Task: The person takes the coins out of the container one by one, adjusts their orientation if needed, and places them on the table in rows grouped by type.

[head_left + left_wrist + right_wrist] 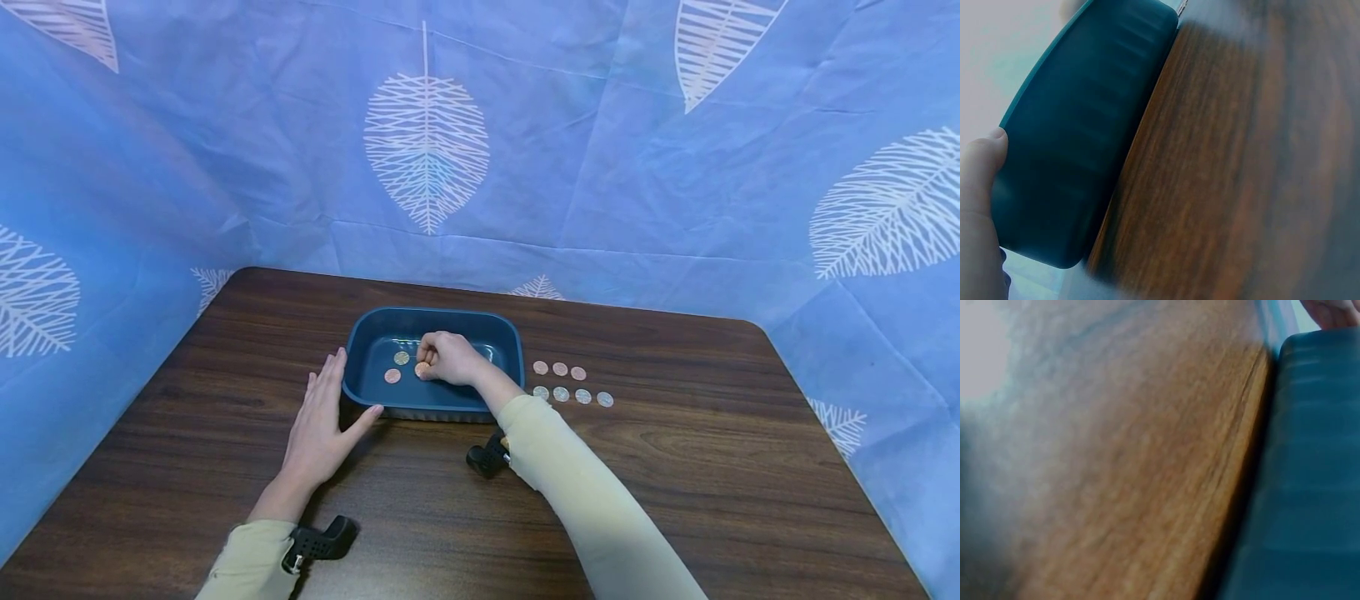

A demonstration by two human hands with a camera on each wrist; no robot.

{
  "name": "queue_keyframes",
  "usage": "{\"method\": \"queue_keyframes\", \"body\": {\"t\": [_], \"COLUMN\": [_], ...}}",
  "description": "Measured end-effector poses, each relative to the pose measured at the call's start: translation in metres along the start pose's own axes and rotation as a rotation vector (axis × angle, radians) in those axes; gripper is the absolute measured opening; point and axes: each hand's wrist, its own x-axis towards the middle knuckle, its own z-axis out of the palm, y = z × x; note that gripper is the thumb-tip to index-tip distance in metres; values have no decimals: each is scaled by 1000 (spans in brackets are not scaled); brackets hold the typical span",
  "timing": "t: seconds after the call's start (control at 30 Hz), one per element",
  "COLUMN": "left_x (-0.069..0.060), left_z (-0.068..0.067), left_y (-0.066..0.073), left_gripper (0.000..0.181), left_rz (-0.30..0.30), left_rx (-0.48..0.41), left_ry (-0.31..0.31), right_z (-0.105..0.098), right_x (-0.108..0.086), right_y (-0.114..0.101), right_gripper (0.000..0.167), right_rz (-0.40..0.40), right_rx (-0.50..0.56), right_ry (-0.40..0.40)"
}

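The right hand [452, 358], reaching over the near edge of the blue plastic tray [435, 412], pinches a copper coin [422, 368] between thumb and curled fingers. A second copper coin [392, 376] and a silvery coin [401, 358] lie toward the tray's left edge. The left hand [318, 427], fingers straight and thumb spread, touches its near-left corner. Beyond its right edge, three copper coins [560, 369] and four silver coins [561, 394] form two rows on the wooden table [712, 467].

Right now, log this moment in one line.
right hand: pinches coppery coin inside blue tray | left hand: touches tray | beside tray: coppery coin row, silvery coin row
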Motion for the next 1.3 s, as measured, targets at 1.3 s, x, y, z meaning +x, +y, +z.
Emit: {"method": "queue_keyframes", "body": {"t": [1.3], "left_x": [-1], "left_z": [1], "left_y": [-1], "left_gripper": [89], "left_rz": [10], "left_rx": [-14], "left_ry": [11], "right_z": [-56], "right_x": [-49], "right_y": [1], "right_gripper": [7], "right_rz": [-163], "right_rx": [93], "right_ry": [43]}}
